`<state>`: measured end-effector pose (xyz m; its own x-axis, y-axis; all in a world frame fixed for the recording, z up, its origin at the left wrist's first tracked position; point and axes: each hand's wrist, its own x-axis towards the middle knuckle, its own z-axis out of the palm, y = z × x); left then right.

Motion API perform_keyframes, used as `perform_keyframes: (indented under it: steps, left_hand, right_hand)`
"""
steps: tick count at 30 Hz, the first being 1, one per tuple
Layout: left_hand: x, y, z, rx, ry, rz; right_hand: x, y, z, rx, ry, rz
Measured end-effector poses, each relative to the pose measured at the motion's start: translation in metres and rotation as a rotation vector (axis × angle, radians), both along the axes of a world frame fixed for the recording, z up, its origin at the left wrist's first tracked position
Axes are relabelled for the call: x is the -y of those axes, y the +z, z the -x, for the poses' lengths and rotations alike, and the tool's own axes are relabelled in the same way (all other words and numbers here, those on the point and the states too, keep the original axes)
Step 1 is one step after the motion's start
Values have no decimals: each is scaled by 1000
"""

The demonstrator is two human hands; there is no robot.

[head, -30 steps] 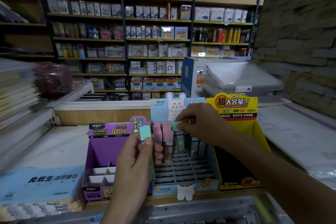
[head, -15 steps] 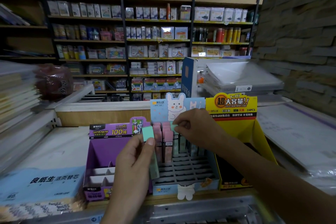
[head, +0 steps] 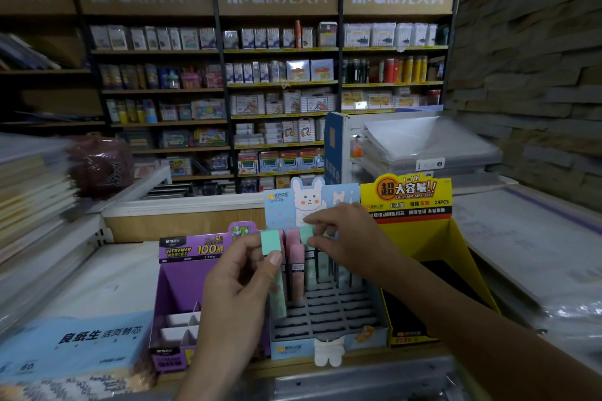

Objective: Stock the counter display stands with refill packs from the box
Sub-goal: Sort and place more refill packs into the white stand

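**Head view, stationery-shop counter.** My left hand (head: 241, 286) grips a mint-green refill pack (head: 271, 242) upright. My thumb presses on its front face and my fingers curl behind it. The pack stands in front of the left edge of the blue rabbit display stand (head: 293, 348). Its lower end hangs by the left side of the stand's slotted grid; I cannot tell whether it touches.

My right hand (head: 347, 238) extends from the right and pinches the top of a second mint-green pack (head: 306, 233) between thumb and forefinger. That pack stands among the back rows of the grid, just right of the pink packs (head: 295, 259), which stand upright in their slots. Other packs and my hand hide its lower end, so I cannot tell whether it is seated in a slot. The front rows of the grid show as dark openings.

A purple display stand (head: 182, 286) with white dividers stands just beside the blue stand on the left. A yellow display stand (head: 423, 238) with a dark interior stands on its right. A blue pack of loose-leaf paper (head: 75, 342) lies at lower left, and stacked notebooks (head: 29, 189) rise behind it. Clear plastic folders (head: 423, 146) are piled behind the stands at right. Stocked shelves (head: 280, 85) line the far wall.
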<state>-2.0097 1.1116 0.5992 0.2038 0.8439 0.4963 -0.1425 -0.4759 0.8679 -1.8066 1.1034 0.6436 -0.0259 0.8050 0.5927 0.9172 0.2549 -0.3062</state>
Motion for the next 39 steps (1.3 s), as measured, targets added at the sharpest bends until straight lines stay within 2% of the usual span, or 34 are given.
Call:
perform_keyframes:
  steps: [7,14,18,23,39]
  left_hand:
    - [-3,22,-10,-28,-72,-113]
    - [-16,36,-32,-156,-105,-195]
    - [-26,38,-41,-322,-48,-270]
    - [-32,37,-52,-460,23,-355]
    - [-40,35,-67,-713,205,-546]
  right_hand:
    - [56,-1,-23,-277,-58,-176]
    - [116,-51,-60,-360,-195,-56]
    - [126,-83,-75,-323,-255,10]
    - [123,-96,-80,-289,-258,-13]
    - [123,-98,-81,-274,-243,-20]
